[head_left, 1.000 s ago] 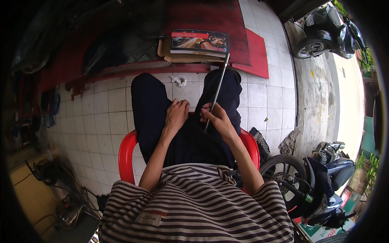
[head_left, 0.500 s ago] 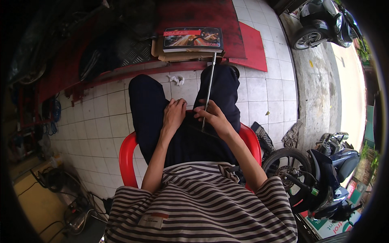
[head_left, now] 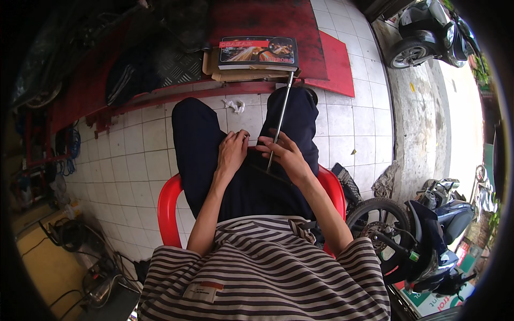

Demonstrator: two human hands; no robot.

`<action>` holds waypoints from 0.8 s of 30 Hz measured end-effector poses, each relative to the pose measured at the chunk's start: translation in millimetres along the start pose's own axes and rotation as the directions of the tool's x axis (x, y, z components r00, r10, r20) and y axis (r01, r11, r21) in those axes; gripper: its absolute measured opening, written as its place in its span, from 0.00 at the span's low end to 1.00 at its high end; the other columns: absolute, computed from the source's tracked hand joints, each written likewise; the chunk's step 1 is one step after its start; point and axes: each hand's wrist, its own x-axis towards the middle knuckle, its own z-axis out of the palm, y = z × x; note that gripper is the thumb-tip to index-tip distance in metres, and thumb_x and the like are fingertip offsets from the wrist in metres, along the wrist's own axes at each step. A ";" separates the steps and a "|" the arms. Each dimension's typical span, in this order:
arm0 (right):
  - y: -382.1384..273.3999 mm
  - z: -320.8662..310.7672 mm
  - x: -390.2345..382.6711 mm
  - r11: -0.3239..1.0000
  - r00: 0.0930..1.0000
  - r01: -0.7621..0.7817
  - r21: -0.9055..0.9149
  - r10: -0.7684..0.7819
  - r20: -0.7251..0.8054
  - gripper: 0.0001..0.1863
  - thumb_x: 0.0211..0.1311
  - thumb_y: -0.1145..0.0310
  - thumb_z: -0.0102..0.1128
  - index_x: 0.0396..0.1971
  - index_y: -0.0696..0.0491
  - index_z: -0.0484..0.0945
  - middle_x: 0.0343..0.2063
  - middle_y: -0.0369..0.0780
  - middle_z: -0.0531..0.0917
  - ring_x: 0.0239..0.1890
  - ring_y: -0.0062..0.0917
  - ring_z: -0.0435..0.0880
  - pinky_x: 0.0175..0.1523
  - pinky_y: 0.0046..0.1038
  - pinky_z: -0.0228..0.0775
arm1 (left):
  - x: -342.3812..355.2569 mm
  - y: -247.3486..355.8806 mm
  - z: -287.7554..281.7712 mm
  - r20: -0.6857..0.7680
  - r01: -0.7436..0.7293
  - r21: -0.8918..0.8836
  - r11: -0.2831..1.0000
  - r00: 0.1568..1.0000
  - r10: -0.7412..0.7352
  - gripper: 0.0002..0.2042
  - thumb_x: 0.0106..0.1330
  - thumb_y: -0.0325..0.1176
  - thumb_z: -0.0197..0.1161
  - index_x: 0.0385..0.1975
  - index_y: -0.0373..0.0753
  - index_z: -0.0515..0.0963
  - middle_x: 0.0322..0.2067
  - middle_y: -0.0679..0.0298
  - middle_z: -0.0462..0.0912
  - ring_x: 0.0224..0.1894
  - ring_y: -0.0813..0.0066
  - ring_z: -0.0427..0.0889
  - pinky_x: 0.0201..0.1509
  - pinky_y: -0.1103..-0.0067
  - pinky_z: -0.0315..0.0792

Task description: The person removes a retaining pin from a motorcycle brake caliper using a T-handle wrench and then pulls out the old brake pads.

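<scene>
- Blue cables hang at the far left of my view, well apart from both hands.
- White floor tiles run from there toward the red chair, whose left armrest curves just beside the left thigh.
- I have the left hand on the inner side of the left thigh, its fingers curled; from where I watch, I cannot tell whether they pinch anything.
- Beyond that hand, a crumpled white scrap lies on the tiles between the knees.
- Farther out, a printed box sits over brown cardboard on the red worktop.
- Right of the left hand and apart from it is the metal rod. It slants over the right thigh, its near end above the lap between the hands, closer to the right one; its far end shows just below the box's right corner, and I cannot tell if they touch.
- My right hand is loosely clamped on that rod near its lower part, fingers crossing it. The two hands stand apart.
- Farther right, a dark motorcycle stands beside the chair, with a scooter beyond it at the upper right.
</scene>
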 end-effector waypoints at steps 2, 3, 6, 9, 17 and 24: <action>0.2 -0.3 0.6 1.000 1.000 0.013 -0.012 -0.013 -0.022 0.32 0.76 0.68 0.54 0.72 0.61 0.55 0.62 0.48 0.76 0.60 0.31 0.81 0.64 0.30 0.71 | 1.1 -1.9 1.0 -0.003 0.000 -0.022 1.000 1.000 0.000 0.03 0.70 0.30 0.60 0.38 0.40 0.76 0.31 0.57 0.84 0.39 0.55 0.81 0.44 0.63 0.76; 0.4 -0.3 1.0 1.000 0.999 0.019 -0.018 -0.019 -0.032 0.32 0.76 0.68 0.53 0.73 0.61 0.54 0.63 0.48 0.76 0.61 0.31 0.81 0.65 0.30 0.71 | 1.1 -2.7 1.5 -0.006 0.005 -0.028 1.000 1.000 -0.005 0.03 0.70 0.30 0.60 0.38 0.40 0.76 0.31 0.57 0.84 0.39 0.55 0.81 0.44 0.63 0.76; 0.9 -1.1 3.3 0.999 0.999 0.015 -0.031 -0.017 -0.042 0.34 0.75 0.69 0.54 0.74 0.61 0.51 0.63 0.47 0.76 0.61 0.31 0.80 0.65 0.30 0.71 | 0.4 -1.8 1.0 -0.012 0.015 -0.036 0.999 1.000 -0.016 0.03 0.70 0.30 0.61 0.38 0.40 0.76 0.31 0.57 0.84 0.39 0.55 0.81 0.43 0.63 0.76; 6.6 -3.3 5.3 1.000 0.998 0.021 -0.004 -0.021 -0.052 0.35 0.74 0.70 0.55 0.74 0.61 0.50 0.65 0.47 0.73 0.61 0.31 0.80 0.64 0.30 0.71 | 0.7 1.5 -1.2 -0.011 0.014 -0.026 1.000 1.000 -0.014 0.03 0.70 0.30 0.61 0.38 0.40 0.76 0.30 0.57 0.83 0.39 0.56 0.81 0.43 0.64 0.76; 2.3 17.4 -6.1 0.967 0.971 0.141 -0.212 -0.176 -0.159 0.40 0.71 0.74 0.60 0.77 0.50 0.49 0.68 0.49 0.65 0.58 0.30 0.82 0.61 0.30 0.71 | 1.1 3.3 -3.5 -0.004 0.038 -0.055 0.998 0.999 -0.039 0.03 0.70 0.30 0.61 0.38 0.40 0.76 0.30 0.58 0.84 0.39 0.56 0.81 0.43 0.64 0.76; 8.6 0.8 2.2 0.961 0.988 0.133 -0.241 -0.147 -0.041 0.29 0.69 0.72 0.65 0.67 0.50 0.66 0.53 0.46 0.83 0.52 0.25 0.85 0.53 0.25 0.74 | 1.5 3.2 -2.3 -0.006 0.019 -0.041 0.999 1.000 -0.019 0.03 0.69 0.29 0.62 0.38 0.39 0.77 0.30 0.57 0.84 0.39 0.56 0.81 0.43 0.64 0.76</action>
